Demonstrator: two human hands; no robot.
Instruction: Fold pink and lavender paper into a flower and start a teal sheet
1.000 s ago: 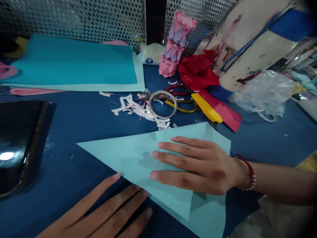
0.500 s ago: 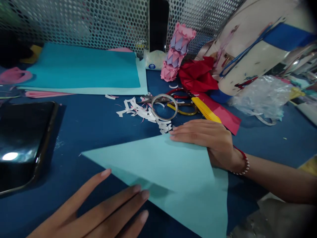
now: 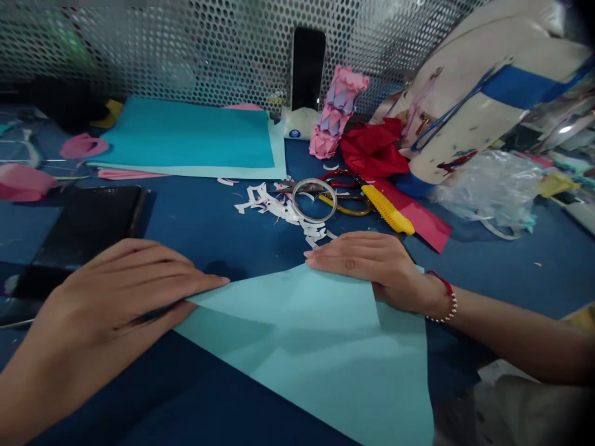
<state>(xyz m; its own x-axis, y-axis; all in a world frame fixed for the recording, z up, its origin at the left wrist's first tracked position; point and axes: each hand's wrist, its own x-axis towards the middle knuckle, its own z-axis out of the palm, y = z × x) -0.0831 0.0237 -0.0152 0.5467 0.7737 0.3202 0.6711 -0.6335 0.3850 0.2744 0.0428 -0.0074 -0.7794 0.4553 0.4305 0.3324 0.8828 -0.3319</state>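
Note:
A light blue sheet of paper (image 3: 288, 334) lies on the dark blue table with its upper part folded over. At the sheet's pointed left corner, my left hand (image 3: 134, 285) is closed, with the corner pinched between thumb and fingers. My right hand (image 3: 367, 263) lies across the upper right edge, fingers stretched out side by side and pressing on the fold; its thumb is hidden. Just beyond the right hand are a yellow cutter (image 3: 388, 209) and white paper scraps (image 3: 288, 210). A roll of clear tape (image 3: 296, 204) rests over a pair of scissors (image 3: 353, 204).
Teal paper sheets (image 3: 195, 136) lie at the back left. A black phone (image 3: 88, 229) is partly behind my left hand. A pink and purple paper column (image 3: 337, 111) stands near a propped phone (image 3: 308, 68). Red paper (image 3: 376, 148), a bottle (image 3: 469, 130) and a plastic bag (image 3: 493, 192) sit at right.
My left hand has moved up and closed on the paper's left corner; before, its fingers were spread by the lower edge. My right hand stays on the fold. The view has shifted slightly.

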